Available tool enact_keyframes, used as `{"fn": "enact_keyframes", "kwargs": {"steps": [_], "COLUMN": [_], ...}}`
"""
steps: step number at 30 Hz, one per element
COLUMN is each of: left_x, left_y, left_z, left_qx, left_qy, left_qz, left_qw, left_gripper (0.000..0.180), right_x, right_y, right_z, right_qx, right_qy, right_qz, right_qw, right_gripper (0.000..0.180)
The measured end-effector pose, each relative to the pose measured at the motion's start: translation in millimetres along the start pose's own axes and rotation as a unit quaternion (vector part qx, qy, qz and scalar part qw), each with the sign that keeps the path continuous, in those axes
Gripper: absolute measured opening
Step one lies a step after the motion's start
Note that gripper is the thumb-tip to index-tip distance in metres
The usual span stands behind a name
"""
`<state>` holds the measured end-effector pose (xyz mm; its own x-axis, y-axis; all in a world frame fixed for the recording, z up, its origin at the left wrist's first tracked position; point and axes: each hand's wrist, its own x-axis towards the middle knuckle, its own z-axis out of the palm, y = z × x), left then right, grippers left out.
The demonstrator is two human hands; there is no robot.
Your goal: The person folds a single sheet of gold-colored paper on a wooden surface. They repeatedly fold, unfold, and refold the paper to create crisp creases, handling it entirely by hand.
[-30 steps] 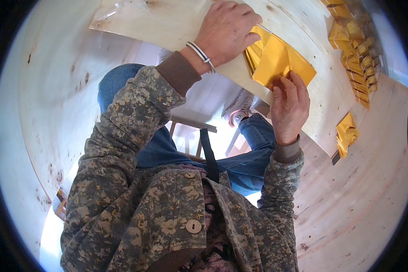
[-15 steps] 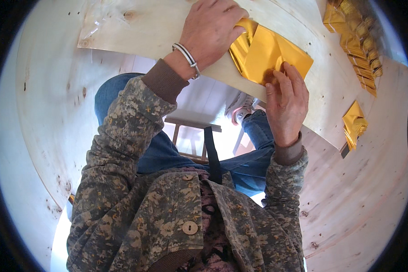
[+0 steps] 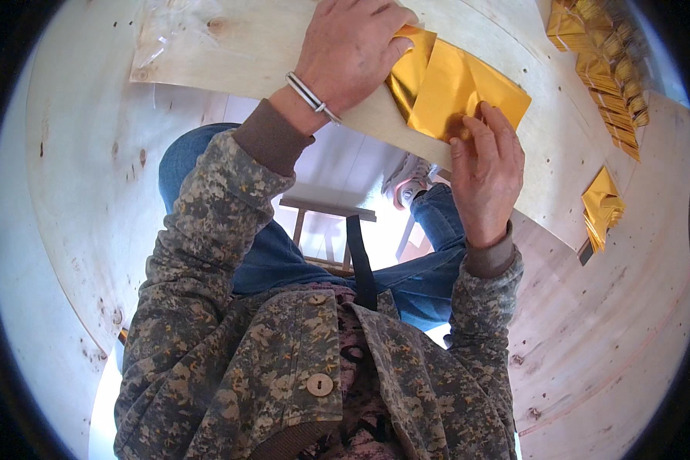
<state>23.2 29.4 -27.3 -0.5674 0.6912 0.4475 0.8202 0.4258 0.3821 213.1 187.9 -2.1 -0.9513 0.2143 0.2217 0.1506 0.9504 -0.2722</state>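
Observation:
Sheets of shiny gold foil paper (image 3: 456,88) lie at the near edge of the wooden table, with a flap folded across at the left. My left hand (image 3: 353,54), wearing a bracelet, is closed on the paper's upper left corner, thumb along the fold. At the near right edge, my right hand (image 3: 489,172) has its curled fingertips on the gold paper and the thumb close by at the rim, holding it lightly. The underside of the paper is hidden.
Bundles of folded gold paper (image 3: 602,73) stand in a row at the far right. A smaller gold folded stack (image 3: 602,208) sits nearer, at the table's right end. Clear plastic film (image 3: 161,50) lies at the far left. Below the edge show a wooden stool (image 3: 326,211) and my legs.
My left hand has shifted slightly left, and the folded flap at the left lies a little more spread. My right hand stays almost in place.

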Motion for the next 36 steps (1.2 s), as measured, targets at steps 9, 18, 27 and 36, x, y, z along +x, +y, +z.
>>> {"fn": "enact_keyframes", "kwargs": {"steps": [9,18,27,36], "left_x": [-2.4,-3.1,0.1,2.5], "left_y": [-1.7,-0.9,3.0,3.6], "left_z": [2.4,4.2,-3.9,-28.6], "left_qx": [-0.002,0.016,0.021,-0.075], "left_qy": [0.006,0.009,-0.001,-0.006], "left_qz": [-0.002,0.003,-0.022,-0.069], "left_qw": [1.000,1.000,1.000,0.995], "left_gripper": [0.023,0.023,0.025,0.026], "right_x": [1.2,0.8,0.5,2.1], "right_y": [-2.2,-1.2,-0.4,3.7], "right_z": [-0.5,-0.2,-1.0,-5.9], "right_qx": [0.005,0.004,0.011,0.029], "right_qy": [0.003,-0.001,0.000,-0.014], "right_qz": [0.005,0.009,0.007,-0.001], "right_qw": [1.000,1.000,1.000,0.999], "right_gripper": [0.027,0.028,0.030,0.047]}}
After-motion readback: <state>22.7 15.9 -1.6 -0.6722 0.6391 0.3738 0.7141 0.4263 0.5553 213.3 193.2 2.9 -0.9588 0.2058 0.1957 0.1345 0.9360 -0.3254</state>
